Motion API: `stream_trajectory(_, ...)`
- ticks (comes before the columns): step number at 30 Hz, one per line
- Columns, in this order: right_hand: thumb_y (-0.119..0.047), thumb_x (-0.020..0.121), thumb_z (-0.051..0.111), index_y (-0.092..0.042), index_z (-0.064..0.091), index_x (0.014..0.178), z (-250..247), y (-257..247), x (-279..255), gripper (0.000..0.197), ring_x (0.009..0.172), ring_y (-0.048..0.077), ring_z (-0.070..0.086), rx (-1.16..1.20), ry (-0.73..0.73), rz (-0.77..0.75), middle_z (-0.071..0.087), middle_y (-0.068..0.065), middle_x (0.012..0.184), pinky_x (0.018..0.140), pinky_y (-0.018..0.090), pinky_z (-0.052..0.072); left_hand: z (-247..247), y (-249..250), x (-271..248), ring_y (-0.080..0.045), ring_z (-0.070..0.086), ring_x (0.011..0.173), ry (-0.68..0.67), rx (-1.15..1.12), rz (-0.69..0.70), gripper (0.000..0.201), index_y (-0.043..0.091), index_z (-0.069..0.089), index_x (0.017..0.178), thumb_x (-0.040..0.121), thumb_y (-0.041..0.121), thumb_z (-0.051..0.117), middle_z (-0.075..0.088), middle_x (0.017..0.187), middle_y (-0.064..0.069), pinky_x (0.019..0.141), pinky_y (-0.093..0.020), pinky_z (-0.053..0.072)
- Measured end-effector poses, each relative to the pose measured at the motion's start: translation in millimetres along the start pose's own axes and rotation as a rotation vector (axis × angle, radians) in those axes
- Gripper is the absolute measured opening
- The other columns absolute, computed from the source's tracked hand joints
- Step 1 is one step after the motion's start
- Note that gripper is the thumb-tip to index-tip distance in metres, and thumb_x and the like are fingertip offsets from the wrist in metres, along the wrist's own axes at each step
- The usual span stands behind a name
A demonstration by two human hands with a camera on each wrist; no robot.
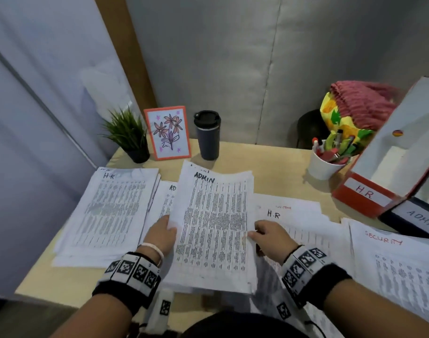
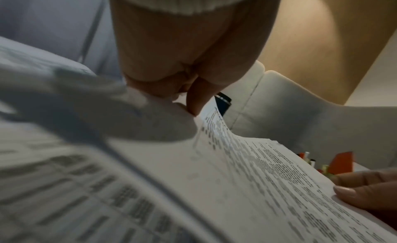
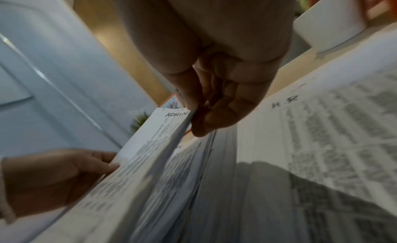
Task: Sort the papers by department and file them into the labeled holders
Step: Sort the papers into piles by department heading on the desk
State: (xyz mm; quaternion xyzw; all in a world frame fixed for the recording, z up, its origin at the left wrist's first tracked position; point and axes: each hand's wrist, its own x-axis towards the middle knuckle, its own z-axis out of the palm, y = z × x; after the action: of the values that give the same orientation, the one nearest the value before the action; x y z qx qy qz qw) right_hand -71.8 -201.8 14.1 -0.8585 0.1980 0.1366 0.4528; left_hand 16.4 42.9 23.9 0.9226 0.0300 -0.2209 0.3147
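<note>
A thick sheaf of printed papers headed ADMIN (image 1: pixel 215 225) is held off the desk at the centre. My left hand (image 1: pixel 165 231) grips its left edge and my right hand (image 1: pixel 259 231) pinches its right edge. The left wrist view shows my left thumb (image 2: pixel 194 100) pressing the ADMIN sheaf (image 2: pixel 247 170); the right wrist view shows my right fingers (image 3: pixel 206 121) curled on the ADMIN sheaf (image 3: pixel 163 136). An H.R pile (image 1: pixel 108 213) lies at the left, another H.R sheet (image 1: pixel 291 215) at the right, a SECURITY pile (image 1: pixel 398 264) far right. The red H.R holder (image 1: pixel 369 193) and the dark ADMIN holder (image 1: pixel 418 220) stand at the right.
Along the back of the desk stand a small potted plant (image 1: pixel 128 135), a framed flower drawing (image 1: pixel 168 132), a dark travel mug (image 1: pixel 207 135) and a white cup of pens (image 1: pixel 326 159). A partition wall closes the left and back. Bare desk (image 1: pixel 269 167) shows behind the papers.
</note>
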Motion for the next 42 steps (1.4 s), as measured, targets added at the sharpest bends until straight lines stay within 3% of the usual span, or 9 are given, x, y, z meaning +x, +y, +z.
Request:
stream_trajectory(6,-0.027,0.093,0.054,-0.015,0.045,0.070,45,-38,25,0.027,0.060,0.021,0.057,-0.137,-0.128,0.021,0.052,0.003,0.069,0.063,0.033,0.052,-33,-40,15,-0.032,0.053,0.114,0.047,0.040,-0.147,0.041,0.006,0.043,0.134,0.093,0.008,0.043,0.055,0.129,-0.016,0.092,-0.034,0.041)
stream_trajectory(11,-0.037,0.093,0.050,-0.008,0.052,0.123,66,-48,27,0.041,0.103,0.024,0.060,-0.289,-0.208,0.112,0.059,0.010,0.119,0.086,0.030,0.048,-41,-53,26,-0.027,0.052,0.120,-0.016,0.080,-0.203,0.049,0.008,0.039,0.139,0.091,0.013,0.052,0.053,0.134,-0.012,0.100,-0.032,0.039)
stream_trajectory(14,-0.035,0.092,0.050,-0.008,0.056,0.112,65,-44,22,0.034,0.096,0.023,0.062,-0.326,-0.211,0.101,0.062,0.010,0.110,0.079,0.029,0.045,-45,-60,31,-0.025,0.049,0.123,-0.020,0.112,-0.201,0.051,0.009,0.041,0.138,0.090,0.013,0.055,0.051,0.137,-0.009,0.104,-0.033,0.037)
stream_trajectory(17,-0.031,0.093,0.051,-0.011,0.046,0.134,54,-33,10,0.047,0.081,0.013,0.062,-0.141,-0.131,0.118,0.064,0.009,0.115,0.089,0.031,0.048,-47,-53,29,-0.022,0.057,0.111,0.029,0.152,-0.125,0.048,0.012,0.044,0.135,0.088,0.014,0.056,0.052,0.134,-0.009,0.095,-0.034,0.045)
stream_trajectory(19,-0.029,0.092,0.053,-0.014,0.050,0.131,40,-20,-2,0.042,0.084,0.015,0.065,-0.030,-0.022,0.141,0.066,0.005,0.109,0.090,0.036,0.051,-43,-38,27,-0.014,0.059,0.093,0.064,0.147,-0.011,0.047,0.014,0.045,0.134,0.088,0.014,0.057,0.052,0.132,-0.008,0.080,-0.026,0.049)
stream_trajectory(22,-0.025,0.091,0.055,-0.015,0.057,0.123,10,12,-24,0.034,0.079,0.016,0.065,0.059,0.171,0.271,0.064,0.002,0.100,0.077,0.032,0.053,-22,-10,22,-0.017,0.061,0.093,0.002,0.098,0.128,0.040,0.018,0.052,0.127,0.087,0.016,0.057,0.059,0.116,-0.001,0.085,-0.033,0.054)
stream_trajectory(27,-0.024,0.089,0.054,-0.013,0.048,0.130,-40,71,-57,0.043,0.102,0.025,0.058,-0.027,0.308,0.574,0.055,0.010,0.128,0.090,0.035,0.048,33,37,3,-0.020,0.068,0.078,-0.284,-0.063,0.150,0.027,0.018,0.056,0.113,0.086,0.012,0.058,0.068,0.088,-0.002,0.069,-0.032,0.059)
stream_trajectory(35,-0.020,0.084,0.060,-0.007,0.032,0.138,-65,114,-50,0.062,0.106,0.026,0.054,-0.032,0.245,0.648,0.047,0.014,0.136,0.085,0.030,0.042,102,63,3,-0.024,0.059,0.066,-0.495,-0.034,-0.041,0.049,0.014,0.045,0.124,0.080,0.012,0.064,0.058,0.115,-0.013,0.065,-0.038,0.057)
stream_trajectory(42,-0.019,0.069,0.081,-0.013,0.052,0.106,-66,118,-39,0.047,0.092,0.022,0.058,0.112,0.259,0.546,0.059,0.002,0.104,0.078,0.029,0.046,118,68,-2,-0.019,0.056,0.111,-0.291,0.130,-0.005,0.052,0.015,0.050,0.126,0.079,0.019,0.070,0.058,0.124,-0.003,0.093,-0.026,0.045)
